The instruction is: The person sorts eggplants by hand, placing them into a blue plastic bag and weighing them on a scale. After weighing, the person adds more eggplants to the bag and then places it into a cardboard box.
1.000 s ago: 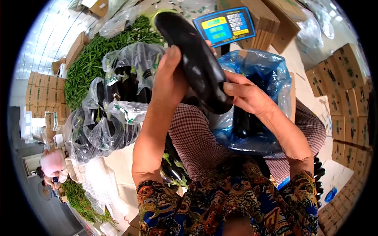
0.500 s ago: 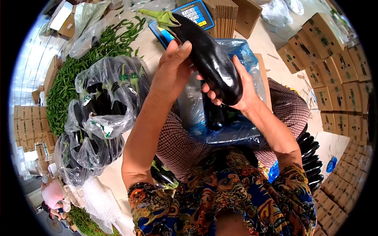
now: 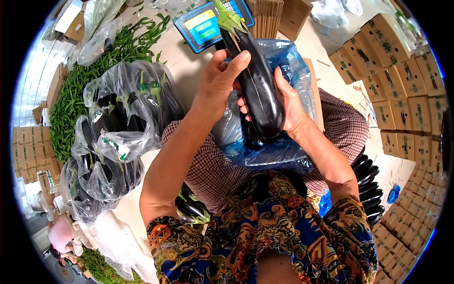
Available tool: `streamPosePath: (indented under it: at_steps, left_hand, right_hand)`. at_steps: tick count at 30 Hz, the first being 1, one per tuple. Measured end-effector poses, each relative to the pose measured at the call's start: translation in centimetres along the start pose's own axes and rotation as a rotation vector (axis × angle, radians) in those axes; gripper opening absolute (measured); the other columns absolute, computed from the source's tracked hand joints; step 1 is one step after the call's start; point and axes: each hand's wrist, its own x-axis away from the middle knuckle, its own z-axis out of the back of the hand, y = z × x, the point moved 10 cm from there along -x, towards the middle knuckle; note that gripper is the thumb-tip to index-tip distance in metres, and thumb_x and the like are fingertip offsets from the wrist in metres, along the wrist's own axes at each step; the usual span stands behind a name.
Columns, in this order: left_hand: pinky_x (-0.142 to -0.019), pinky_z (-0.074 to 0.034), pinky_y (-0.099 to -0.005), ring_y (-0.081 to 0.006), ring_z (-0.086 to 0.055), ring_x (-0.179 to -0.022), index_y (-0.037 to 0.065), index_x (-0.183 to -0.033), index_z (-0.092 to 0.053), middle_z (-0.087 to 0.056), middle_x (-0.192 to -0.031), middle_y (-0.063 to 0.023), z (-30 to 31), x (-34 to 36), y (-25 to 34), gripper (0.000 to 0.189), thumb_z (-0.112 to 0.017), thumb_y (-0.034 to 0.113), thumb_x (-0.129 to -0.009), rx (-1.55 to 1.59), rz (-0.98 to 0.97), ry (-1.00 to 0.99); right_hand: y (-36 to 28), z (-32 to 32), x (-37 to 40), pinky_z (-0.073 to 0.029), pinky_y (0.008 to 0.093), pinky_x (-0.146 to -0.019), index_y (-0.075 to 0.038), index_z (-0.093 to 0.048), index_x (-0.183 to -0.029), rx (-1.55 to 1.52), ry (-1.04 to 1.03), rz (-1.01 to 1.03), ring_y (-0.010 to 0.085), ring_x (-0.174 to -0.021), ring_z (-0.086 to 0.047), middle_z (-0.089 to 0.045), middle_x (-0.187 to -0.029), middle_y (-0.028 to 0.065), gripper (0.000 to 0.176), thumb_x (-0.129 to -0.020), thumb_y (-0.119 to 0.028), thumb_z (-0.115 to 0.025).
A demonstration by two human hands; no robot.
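We see a large, glossy black eggplant (image 3: 261,94) held in front of the wearer's body, tilted slightly, stem end away, above a box lined with blue plastic (image 3: 279,160) between the knees. The right hand (image 3: 294,106) cups its broad lower end: the thumb lies along one side and the fingers (image 3: 242,105) curl beneath, their tips showing on the other side. The left hand (image 3: 217,83) is half curled beside the narrower neck, thumb against the skin; we cannot tell whether it grips or only steadies.

We judge the eggplant fairly weighty, firm but easily bruised, its shiny skin likely slippery. The broad end seems best cradled from below, with a light touch near the green cap (image 3: 231,21), which may be prickly.

The eggplant's underside and most left fingertips are hidden. A dark rounded shape (image 3: 255,143) in the liner, probably another eggplant, is largely covered. The stem runs to the top edge of the view, and the digits on the blue scale display (image 3: 199,27) are too blurred for us to read.
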Motion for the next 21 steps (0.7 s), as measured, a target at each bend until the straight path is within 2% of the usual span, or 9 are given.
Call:
streamPosePath:
  at_steps: [3,9,11,13,14,17,18,19,21]
  left_hand:
    - [-0.058,-0.05,-0.0273,-0.0127,-0.061,-0.062,0.002,-0.11,-0.053,-0.064,-0.084,-0.0069,-0.4,0.2,-0.2,0.044,-0.07,0.035,-0.086,0.02,0.039,-0.062]
    - [-0.067,-0.052,-0.0314,-0.0143,-0.061,-0.073,0.002,-0.109,-0.053,-0.063,-0.087,-0.0063,-0.6,0.8,1.0,0.041,-0.067,0.034,-0.088,0.001,-0.037,-0.024]
    - [-0.072,-0.051,-0.0307,-0.0129,-0.061,-0.081,0.004,-0.112,-0.054,-0.063,-0.093,-0.0049,-0.7,0.8,0.9,0.036,-0.064,0.03,-0.089,-0.03,-0.026,-0.068]
    - [-0.079,-0.05,-0.0287,-0.0111,-0.062,-0.09,0.006,-0.116,-0.057,-0.064,-0.102,-0.0027,-0.3,1.4,1.6,0.031,-0.059,0.026,-0.093,-0.129,0.002,-0.089]
    - [-0.078,-0.049,-0.0273,-0.0102,-0.061,-0.088,0.006,-0.116,-0.058,-0.063,-0.099,-0.0015,0.5,1.6,2.6,0.031,-0.062,0.023,-0.09,-0.093,-0.098,-0.035]
    - [-0.081,-0.047,-0.0258,-0.0114,-0.061,-0.09,0.005,-0.113,-0.06,-0.064,-0.096,0.0003,3.8,4.6,8.2,0.032,-0.069,0.021,-0.086,-0.22,-0.324,-0.027]
    - [-0.084,-0.047,-0.0295,-0.014,-0.061,-0.093,0.005,-0.11,-0.06,-0.064,-0.097,-0.0009,6.4,6.4,11.0,0.03,-0.068,0.021,-0.086,-0.461,-0.403,0.071]
    - [-0.085,-0.048,-0.0313,-0.016,-0.061,-0.093,0.005,-0.111,-0.059,-0.064,-0.098,-0.0031,8.7,8.5,13.2,0.032,-0.068,0.022,-0.086,-0.49,-0.407,0.162]
    - [-0.088,-0.048,-0.035,-0.0202,-0.062,-0.093,0.004,-0.113,-0.056,-0.064,-0.101,-0.0076,13.9,14.2,16.0,0.036,-0.068,0.025,-0.085,-0.352,-0.33,0.365]
  right_hand:
    - [0.1,0.5,0.2,-0.057,0.0394,-0.077,0.001,-0.047,-0.132,0.001,0.021,-0.022,0.0314,-0.09,-0.067,-0.064,-0.106,0.0233,0.079,-0.094,-0.066,-0.031]
    - [0.2,-0.2,0.6,-0.058,0.0387,-0.074,0.001,-0.046,-0.132,-0.042,-0.012,-0.043,0.0319,-0.087,-0.068,-0.064,-0.103,0.0253,0.08,-0.094,-0.066,-0.03]
    - [0.7,0.2,0.5,-0.056,0.0371,-0.066,0.007,-0.053,-0.118,0.028,0.12,-0.077,0.0288,-0.076,-0.066,-0.065,-0.093,0.0208,0.087,-0.092,-0.071,-0.026]
    - [1.4,-0.4,0.2,-0.059,0.0402,-0.072,0.002,-0.047,-0.131,-0.025,0.009,-0.127,0.0333,-0.085,-0.068,-0.064,-0.102,0.0268,0.083,-0.092,-0.069,-0.03]
    - [1.8,-0.1,0.1,-0.059,0.0411,-0.073,0.002,-0.049,-0.129,0.033,0.048,-0.163,0.0342,-0.087,-0.068,-0.064,-0.103,0.0268,0.086,-0.089,-0.072,-0.031]
    - [1.7,-0.9,-0.3,-0.058,0.0372,-0.078,0.002,-0.052,-0.126,0.273,0.354,-0.077,0.0294,-0.09,-0.068,-0.067,-0.102,0.0223,0.07,-0.094,-0.059,-0.041]
    - [2.3,-0.5,-0.5,-0.057,0.0344,-0.079,0.003,-0.052,-0.126,0.409,0.183,-0.156,0.0265,-0.09,-0.068,-0.067,-0.102,0.0204,0.061,-0.097,-0.05,-0.044]
    - [2.3,0.2,-0.6,-0.057,0.0317,-0.08,0.004,-0.052,-0.126,0.537,-0.002,-0.218,0.0235,-0.09,-0.067,-0.067,-0.103,0.0185,0.053,-0.099,-0.042,-0.047]
    - [2.5,0.8,-0.2,-0.055,0.027,-0.078,0.005,-0.053,-0.124,0.766,0.083,-0.229,0.0188,-0.088,-0.067,-0.067,-0.103,0.0149,0.043,-0.101,-0.031,-0.047]
